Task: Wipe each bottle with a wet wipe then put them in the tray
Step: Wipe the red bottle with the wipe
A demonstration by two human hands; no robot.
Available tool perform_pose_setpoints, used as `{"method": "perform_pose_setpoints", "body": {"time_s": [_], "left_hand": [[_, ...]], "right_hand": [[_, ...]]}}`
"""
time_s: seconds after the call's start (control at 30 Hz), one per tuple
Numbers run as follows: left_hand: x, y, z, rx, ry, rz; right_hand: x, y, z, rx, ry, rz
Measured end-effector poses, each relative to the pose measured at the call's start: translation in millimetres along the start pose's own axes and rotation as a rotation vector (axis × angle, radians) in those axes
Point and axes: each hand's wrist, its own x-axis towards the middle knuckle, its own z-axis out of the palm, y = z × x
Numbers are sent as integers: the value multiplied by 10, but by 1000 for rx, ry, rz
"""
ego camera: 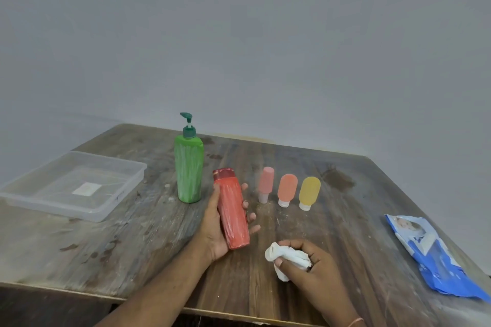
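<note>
My left hand (215, 228) holds a red bottle (232, 210) tilted above the table, its dark red cap pointing away from me. My right hand (310, 263) grips a crumpled white wet wipe (281, 257) just right of the bottle's base, apart from it. A tall green pump bottle (189, 170) stands upright behind the red one. Three small squeeze bottles stand cap-down in a row: pink (265, 183), orange (287, 188) and yellow (309, 192). The clear plastic tray (106, 210) lies at the left with no bottle in it.
A blue wet wipe packet (430, 252) lies at the table's right edge. The wooden table (132, 247) is worn and stained, with a plain wall behind it. The table's front edge runs just under my forearms.
</note>
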Motion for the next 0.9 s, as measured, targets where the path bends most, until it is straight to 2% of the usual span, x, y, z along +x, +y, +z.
{"method": "perform_pose_setpoints", "body": {"time_s": [0.37, 0.57, 0.77, 0.9], "left_hand": [[93, 24, -27, -21, 54, 24], [150, 0, -71, -3, 92, 51], [181, -33, -109, 45, 71, 79], [191, -61, -112, 90, 36, 99]], "right_hand": [[152, 33, 346, -181, 159, -21], [321, 71, 562, -273, 171, -14], [309, 46, 620, -220, 84, -94], [351, 77, 625, -301, 157, -72]]}}
